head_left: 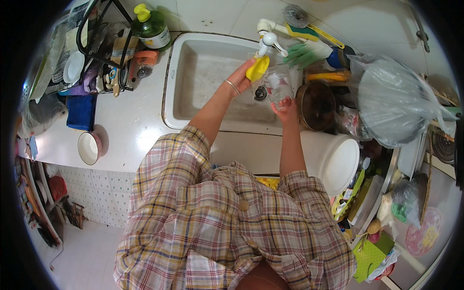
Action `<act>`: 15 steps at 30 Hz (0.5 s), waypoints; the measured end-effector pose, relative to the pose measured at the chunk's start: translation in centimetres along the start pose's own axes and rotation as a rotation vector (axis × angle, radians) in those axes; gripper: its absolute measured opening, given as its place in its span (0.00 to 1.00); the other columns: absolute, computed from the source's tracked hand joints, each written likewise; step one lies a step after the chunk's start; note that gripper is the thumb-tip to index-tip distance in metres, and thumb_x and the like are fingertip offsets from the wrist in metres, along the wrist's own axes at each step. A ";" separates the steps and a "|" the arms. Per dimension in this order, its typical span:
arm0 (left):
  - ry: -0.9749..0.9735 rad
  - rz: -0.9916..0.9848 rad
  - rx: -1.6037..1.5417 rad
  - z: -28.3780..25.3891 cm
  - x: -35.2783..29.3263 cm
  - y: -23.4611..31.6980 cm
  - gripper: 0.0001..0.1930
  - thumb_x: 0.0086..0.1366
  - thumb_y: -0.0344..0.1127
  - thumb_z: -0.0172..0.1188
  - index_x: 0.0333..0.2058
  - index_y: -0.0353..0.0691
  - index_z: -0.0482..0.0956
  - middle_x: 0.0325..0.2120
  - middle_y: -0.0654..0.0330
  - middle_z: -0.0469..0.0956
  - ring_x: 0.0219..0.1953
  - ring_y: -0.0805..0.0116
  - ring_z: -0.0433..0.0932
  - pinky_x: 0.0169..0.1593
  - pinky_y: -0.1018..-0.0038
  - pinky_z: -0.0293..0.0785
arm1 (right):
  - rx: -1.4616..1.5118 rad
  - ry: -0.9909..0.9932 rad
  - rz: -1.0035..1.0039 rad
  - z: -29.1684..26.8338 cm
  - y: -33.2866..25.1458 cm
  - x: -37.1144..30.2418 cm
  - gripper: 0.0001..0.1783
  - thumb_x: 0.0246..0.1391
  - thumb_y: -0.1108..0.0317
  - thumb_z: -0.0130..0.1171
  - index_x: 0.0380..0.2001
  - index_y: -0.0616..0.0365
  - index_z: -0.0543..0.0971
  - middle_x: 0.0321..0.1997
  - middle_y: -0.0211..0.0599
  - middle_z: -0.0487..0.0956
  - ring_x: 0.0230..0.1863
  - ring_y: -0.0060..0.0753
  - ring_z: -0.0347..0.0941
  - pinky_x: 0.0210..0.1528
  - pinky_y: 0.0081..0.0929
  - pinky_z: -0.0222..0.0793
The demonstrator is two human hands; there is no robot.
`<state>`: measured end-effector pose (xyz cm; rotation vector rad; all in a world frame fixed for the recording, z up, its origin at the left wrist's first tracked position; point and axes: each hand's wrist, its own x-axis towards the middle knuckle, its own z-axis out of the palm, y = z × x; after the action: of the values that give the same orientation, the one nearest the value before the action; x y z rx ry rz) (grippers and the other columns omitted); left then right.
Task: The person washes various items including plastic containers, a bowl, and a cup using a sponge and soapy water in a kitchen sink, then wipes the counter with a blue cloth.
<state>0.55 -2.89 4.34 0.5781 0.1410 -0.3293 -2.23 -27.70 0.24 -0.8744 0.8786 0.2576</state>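
Observation:
Below the white tap (pixel 266 42), my left hand (pixel 240 77) grips a yellow cloth (pixel 257 69), bunched up near the spout. A bracelet circles that wrist. My right hand (pixel 286 109) is closed round the lower end of a clear glass jar (pixel 279 83), tilted over the right side of the sink. Both hands are above the white sink (pixel 176 82), close together. The drain (pixel 261 93) shows between them. Whether water is running is hard to tell.
Left of the sink stand a green pump bottle (pixel 153 31), a black rack (pixel 126 53) and a bowl (pixel 90 147). A dark pan (pixel 316 105), green gloves (pixel 304 54), a sponge (pixel 302 32) and a bagged round item (pixel 391 96) crowd the right. A white bucket (pixel 340 164) lies nearer me.

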 end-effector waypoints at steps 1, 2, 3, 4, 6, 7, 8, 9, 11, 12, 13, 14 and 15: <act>0.062 0.089 0.208 0.4 0.1 0.0 0.36 0.56 0.51 0.60 0.58 0.40 0.60 0.49 0.51 0.70 0.49 0.61 0.71 0.49 0.68 0.70 | -0.086 0.033 -0.041 0.2 0.1 0.0 0.16 0.62 0.51 0.40 0.31 0.49 0.71 0.19 0.24 0.66 0.27 0.26 0.65 0.49 0.59 0.63; 0.136 0.178 0.422 0.2 -0.2 0.2 0.38 0.53 0.47 0.65 0.59 0.39 0.58 0.50 0.51 0.69 0.50 0.61 0.70 0.52 0.68 0.69 | -0.175 0.060 -0.072 1.3 0.6 -0.5 0.15 0.62 0.52 0.40 0.32 0.48 0.72 0.20 0.23 0.67 0.28 0.27 0.66 0.48 0.57 0.63; 0.159 0.233 0.594 -0.6 0.0 1.0 0.48 0.42 0.40 0.74 0.60 0.38 0.56 0.52 0.52 0.66 0.52 0.61 0.68 0.56 0.67 0.65 | -0.266 0.084 -0.104 2.6 1.1 -1.2 0.15 0.62 0.52 0.41 0.33 0.48 0.72 0.20 0.23 0.68 0.29 0.27 0.67 0.47 0.56 0.63; 0.201 0.354 0.784 -1.2 0.0 1.5 0.49 0.40 0.41 0.75 0.59 0.38 0.56 0.52 0.52 0.66 0.52 0.60 0.68 0.56 0.67 0.65 | -0.418 0.041 -0.145 4.0 1.6 -2.0 0.15 0.60 0.53 0.43 0.33 0.50 0.73 0.22 0.23 0.69 0.29 0.26 0.67 0.45 0.49 0.64; 0.265 0.592 1.156 -1.5 0.0 2.1 0.51 0.37 0.43 0.76 0.59 0.38 0.56 0.51 0.50 0.65 0.53 0.57 0.67 0.57 0.67 0.63 | -0.717 -0.034 -0.243 5.7 2.1 -3.4 0.15 0.58 0.54 0.48 0.33 0.53 0.76 0.24 0.22 0.73 0.29 0.24 0.69 0.41 0.36 0.67; 0.271 0.609 1.200 -1.6 -0.3 2.3 0.52 0.36 0.43 0.76 0.59 0.37 0.56 0.51 0.50 0.65 0.53 0.56 0.66 0.57 0.67 0.63 | -0.801 -0.126 -0.322 6.2 2.8 -3.0 0.14 0.57 0.55 0.50 0.33 0.54 0.76 0.25 0.22 0.74 0.29 0.24 0.69 0.38 0.33 0.66; 0.258 0.633 1.234 -0.9 0.0 2.4 0.52 0.35 0.43 0.76 0.59 0.37 0.56 0.51 0.49 0.65 0.53 0.55 0.66 0.58 0.67 0.63 | -0.881 -0.205 -0.418 6.5 2.5 -1.9 0.13 0.56 0.57 0.52 0.33 0.56 0.77 0.26 0.23 0.75 0.28 0.24 0.70 0.35 0.29 0.65; 0.255 0.652 1.274 -0.7 -0.1 2.5 0.53 0.34 0.43 0.77 0.59 0.37 0.56 0.51 0.48 0.65 0.53 0.54 0.66 0.58 0.67 0.63 | -0.962 -0.293 -0.504 7.2 2.6 -1.4 0.13 0.56 0.59 0.54 0.33 0.57 0.78 0.27 0.23 0.77 0.27 0.24 0.70 0.33 0.25 0.65; 0.261 0.684 1.249 -0.7 -1.0 2.9 0.52 0.34 0.43 0.76 0.59 0.37 0.57 0.51 0.48 0.65 0.53 0.53 0.65 0.58 0.66 0.63 | -1.045 -0.461 -0.615 9.2 3.0 -1.0 0.11 0.54 0.62 0.56 0.33 0.59 0.78 0.25 0.27 0.77 0.25 0.25 0.70 0.31 0.22 0.65; 0.273 0.698 1.242 -1.2 -1.8 3.2 0.52 0.34 0.43 0.76 0.59 0.38 0.57 0.51 0.48 0.64 0.53 0.53 0.65 0.58 0.65 0.63 | -1.083 -0.556 -0.665 10.9 3.1 -1.5 0.11 0.53 0.63 0.57 0.33 0.60 0.78 0.24 0.29 0.77 0.24 0.26 0.69 0.30 0.21 0.64; 0.318 0.733 1.255 -1.7 -2.6 3.6 0.52 0.34 0.43 0.76 0.58 0.38 0.57 0.51 0.49 0.64 0.53 0.53 0.64 0.58 0.65 0.63 | -1.342 -0.567 -0.776 12.6 2.7 -2.1 0.10 0.51 0.65 0.57 0.33 0.60 0.79 0.26 0.37 0.78 0.26 0.32 0.72 0.32 0.26 0.66; 0.364 0.768 1.269 -2.2 -3.5 3.9 0.51 0.34 0.43 0.76 0.58 0.38 0.58 0.51 0.49 0.64 0.53 0.53 0.64 0.58 0.65 0.62 | -1.385 -0.617 -0.868 14.2 2.7 -2.9 0.10 0.51 0.65 0.58 0.32 0.59 0.79 0.27 0.39 0.78 0.27 0.35 0.73 0.32 0.27 0.66; 0.407 0.802 1.279 -2.7 -4.2 4.2 0.51 0.34 0.42 0.76 0.58 0.38 0.58 0.52 0.49 0.63 0.54 0.53 0.63 0.58 0.65 0.62 | -1.427 -0.662 -0.961 15.5 2.8 -3.4 0.09 0.50 0.65 0.59 0.32 0.59 0.79 0.28 0.41 0.78 0.27 0.37 0.74 0.32 0.28 0.67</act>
<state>-2.08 3.07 5.21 1.8903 0.0627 0.5637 2.87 -13.74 6.34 -2.2234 -0.5721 0.2730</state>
